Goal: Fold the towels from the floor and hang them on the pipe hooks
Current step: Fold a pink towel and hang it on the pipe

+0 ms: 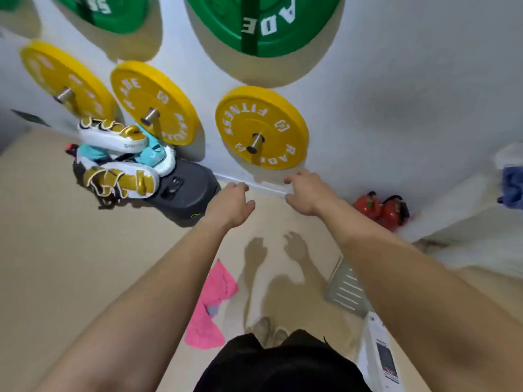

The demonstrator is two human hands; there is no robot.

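Nearest the camera, a black garment (283, 366) covers the person's lower body. Just left of it the pink towel (209, 306) lies crumpled on the beige floor (56, 264), a small grey patch showing in its folds; nothing touches it. To the right of the pink towel, past the person's blurred feet, a white unit with a printed label (379, 355) stands at the frame's lower edge. A pale slatted grille (346, 290) lies on the floor beyond that unit.

Both bare forearms reach forward above the pink towel. The left hand (230, 203) hangs in the air beyond the towel, its grip apart, fingers loosely drooping and holding nothing. The right hand (307, 193) is beyond the towel and to the right, its grip also apart, fingers spread and slightly hooked, empty. Their 2 shadows fall on the floor between the hands and the towel.

Farther from the pink towel and to its left, a black case (186, 190) sits against the white wall (396, 80). White-and-gold shoes (113, 137) and a turquoise item (150, 154) are piled on and beside it. Beyond the towel to the right, 2 red kettlebells (380, 209) stand by the wall.

Above these, farther still, 3 yellow plates (260, 128) hang on steel pegs (256, 142). 2 green plates (263, 24) hang highest. A blurred blue cloth (512, 185) shows at the right edge, well apart from the pink towel.
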